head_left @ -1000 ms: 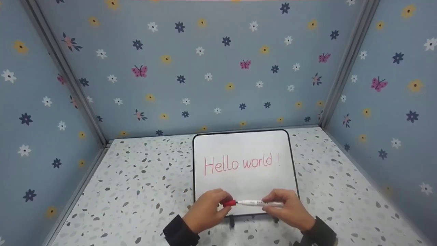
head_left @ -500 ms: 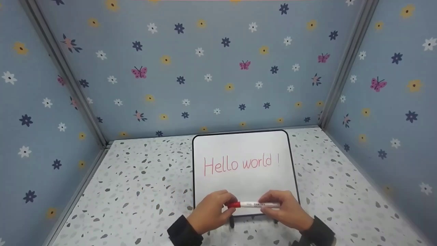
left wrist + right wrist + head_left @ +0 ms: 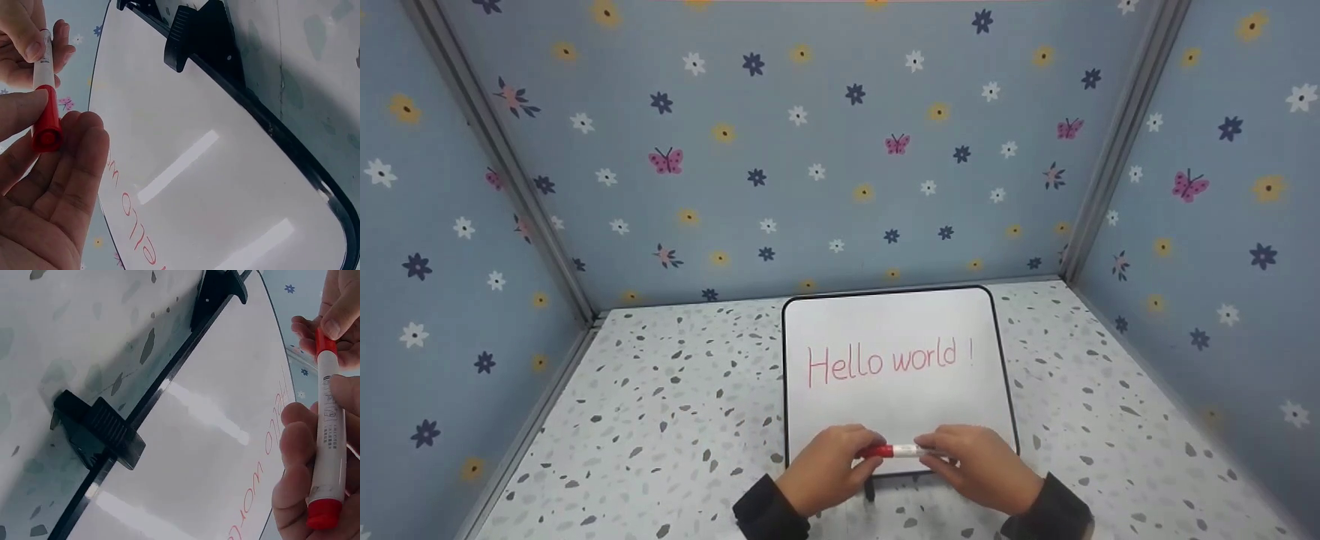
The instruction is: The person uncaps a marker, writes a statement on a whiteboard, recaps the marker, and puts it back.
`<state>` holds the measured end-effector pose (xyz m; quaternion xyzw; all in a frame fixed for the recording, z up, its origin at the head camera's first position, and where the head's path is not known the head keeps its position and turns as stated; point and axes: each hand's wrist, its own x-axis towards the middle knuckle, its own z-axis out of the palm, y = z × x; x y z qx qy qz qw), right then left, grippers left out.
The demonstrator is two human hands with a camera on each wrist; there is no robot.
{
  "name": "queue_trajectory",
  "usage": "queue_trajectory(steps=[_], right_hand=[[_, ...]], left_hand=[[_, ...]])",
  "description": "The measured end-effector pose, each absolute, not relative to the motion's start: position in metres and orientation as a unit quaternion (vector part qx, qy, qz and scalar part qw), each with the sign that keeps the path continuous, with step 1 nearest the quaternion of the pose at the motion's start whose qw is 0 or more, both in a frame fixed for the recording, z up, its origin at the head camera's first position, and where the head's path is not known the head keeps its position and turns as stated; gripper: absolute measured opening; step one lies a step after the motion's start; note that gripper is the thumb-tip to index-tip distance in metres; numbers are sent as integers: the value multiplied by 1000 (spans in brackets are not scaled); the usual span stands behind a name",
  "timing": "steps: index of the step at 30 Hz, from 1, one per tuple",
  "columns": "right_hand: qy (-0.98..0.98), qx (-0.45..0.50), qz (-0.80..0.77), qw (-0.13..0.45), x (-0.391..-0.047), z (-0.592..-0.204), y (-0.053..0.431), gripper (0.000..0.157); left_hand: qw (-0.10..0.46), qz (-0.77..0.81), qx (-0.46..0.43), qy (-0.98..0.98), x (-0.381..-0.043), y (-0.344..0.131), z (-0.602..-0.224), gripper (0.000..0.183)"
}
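Note:
A white marker (image 3: 331, 427) with a red cap (image 3: 876, 451) lies level in front of the lower part of a whiteboard (image 3: 900, 405). My left hand (image 3: 832, 463) pinches the capped end between thumb and fingers. My right hand (image 3: 982, 465) grips the white barrel, its thumb pressed along the side in the right wrist view. The cap sits flush against the barrel, and a red plug (image 3: 324, 513) shows at the other end. Red handwriting, "Hello world !" (image 3: 889, 360), runs across the board above both hands.
Black stand clips (image 3: 115, 433) hold the whiteboard's lower edge over a speckled tabletop (image 3: 675, 405). Blue flowered panels (image 3: 825, 150) enclose the table at the back and both sides, with grey metal posts (image 3: 510, 165) at the corners.
The red cap, apart from the marker's tip a second ago, is now on the barrel. My right hand has slid left along the barrel, closer to my left hand.

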<state>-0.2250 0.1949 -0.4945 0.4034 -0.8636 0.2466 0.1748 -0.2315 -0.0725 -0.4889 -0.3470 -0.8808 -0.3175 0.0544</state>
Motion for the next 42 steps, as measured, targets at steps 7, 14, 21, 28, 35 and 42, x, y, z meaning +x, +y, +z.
queue_trajectory(steps=[7,14,21,28,35,42], right_hand=[[-858,424,167,239,-223,-492,187,20],[-846,438,117,279,-224,-494,184,21],[-850,440,111,268,-224,-494,185,20],[-850,438,119,268,-223,-494,185,20],[-861,425,142,240,-221,-493,187,17],[-879,394,171,206,-218,-489,193,16]], left_hand=[[81,-323,-359,-872,-232,-71,-490,11],[107,-322,-372,-864,-231,-72,-491,12],[104,-320,-378,-863,-231,-72,-491,14],[98,-325,-376,-862,-231,-72,-489,14],[76,-332,-365,-866,-230,-74,-488,16],[63,-331,-346,-876,-230,-82,-486,32]])
